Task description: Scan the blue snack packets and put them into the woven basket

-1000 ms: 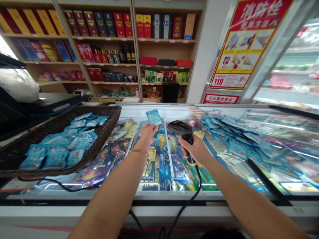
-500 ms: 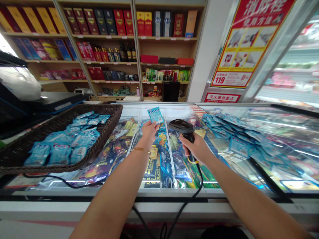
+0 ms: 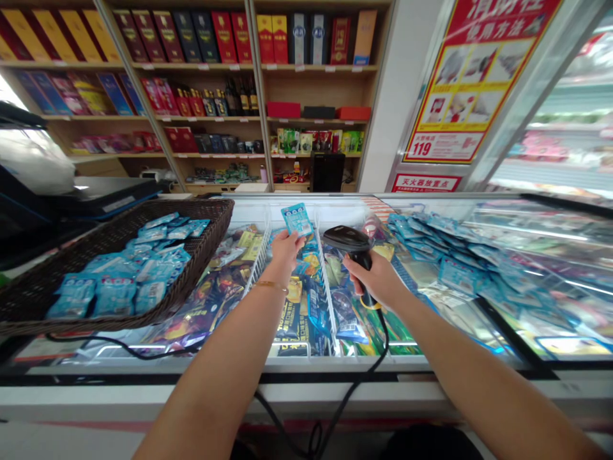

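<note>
Pinched by its lower edge, a small light-blue packet (image 3: 296, 219) is upright in my left hand (image 3: 286, 249), a printed side facing me. My right hand (image 3: 376, 278) is wrapped round the handle of a black barcode scanner (image 3: 348, 237), whose head points left toward the packet. Packet and scanner are a short gap apart, both above the glass-topped freezer. To the left, a dark wicker basket (image 3: 211, 246) holds several similar blue packets (image 3: 115, 295). More blue packets (image 3: 460, 255) lie in a loose heap on the glass at right.
Bagged goods (image 3: 297, 319) fill the freezer (image 3: 330, 378) under the glass, split by white wire dividers. The scanner's black cable (image 3: 357, 383) hangs over the front edge. Behind stand shelves (image 3: 316, 89) of boxes and bottles, and a red sign (image 3: 472, 89). Dark equipment (image 3: 112, 191) is at far left.
The view has shifted slightly. Both hands keep their grips on the packet and the scanner, with almost no movement between them.
</note>
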The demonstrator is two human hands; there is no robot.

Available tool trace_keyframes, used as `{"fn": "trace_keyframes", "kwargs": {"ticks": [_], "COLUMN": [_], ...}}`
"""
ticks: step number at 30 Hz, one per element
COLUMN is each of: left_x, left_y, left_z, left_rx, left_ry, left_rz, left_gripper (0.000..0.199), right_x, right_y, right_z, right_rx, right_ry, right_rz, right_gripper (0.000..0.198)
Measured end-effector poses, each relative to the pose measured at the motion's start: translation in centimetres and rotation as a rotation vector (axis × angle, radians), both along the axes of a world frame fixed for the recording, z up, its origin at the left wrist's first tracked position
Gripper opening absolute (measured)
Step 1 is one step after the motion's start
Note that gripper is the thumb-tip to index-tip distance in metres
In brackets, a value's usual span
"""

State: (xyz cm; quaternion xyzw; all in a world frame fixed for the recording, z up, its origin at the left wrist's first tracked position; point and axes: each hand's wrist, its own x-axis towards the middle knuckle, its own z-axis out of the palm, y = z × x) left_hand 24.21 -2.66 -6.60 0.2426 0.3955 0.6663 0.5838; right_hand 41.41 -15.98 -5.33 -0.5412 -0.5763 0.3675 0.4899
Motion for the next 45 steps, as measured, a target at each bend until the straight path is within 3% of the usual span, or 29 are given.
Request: {"fn": "trace_keyframes", "kwargs": {"ticks": [6,12,17,22,26,30,34,38,42,45], "left_x": [0.4,4.1,11.8,21.6,28.1,31.8,32.7,31.4,27.5,22.3], "left_y": [-0.5,-0.8,-1.2,-2.8,-4.1,-5.2,-5.7,-5.6,-4.6,-3.3], "left_z": [0.3,1.4,3.9,6.0,6.2,5.6,5.2,5.6,6.3,6.8], "left_rx": [-0.063,-0.105,-0.053,0.007,-0.006,-0.027,-0.032,-0.008,0.024,0.054], "left_ry": [-0.007,0.132,0.197,0.296,0.31,0.301,0.315,0.306,0.321,0.388], "left_rz": [0.011,-0.092,-0.337,-0.537,-0.593,-0.609,-0.61,-0.615,-0.586,-0.485], "left_gripper": [0.024,0.024,0.021,0.019,0.019,0.018,0.018,0.018,0.018,0.017], "right_x": [0.4,3.9,10.0,16.5,19.9,21.2,21.3,20.7,18.9,16.2], "right_y": [0.6,0.5,-1.7,-4.7,-6.4,-7.5,-7.8,-7.1,-5.7,-4.4], "right_z": [0.1,2.6,5.0,5.7,5.3,5.1,5.0,4.9,4.7,4.6], "right_rx": [-0.02,-0.051,0.028,0.007,0.003,0.002,0.002,-0.002,0.001,-0.013], "right_ry": [0.075,0.198,0.226,0.257,0.276,0.294,0.296,0.296,0.308,0.299], "right_rz": [0.027,-0.028,-0.155,-0.376,-0.481,-0.545,-0.566,-0.56,-0.493,-0.437], "right_gripper": [0.032,0.034,0.033,0.033,0.033,0.033,0.032,0.031,0.03,0.032]}}
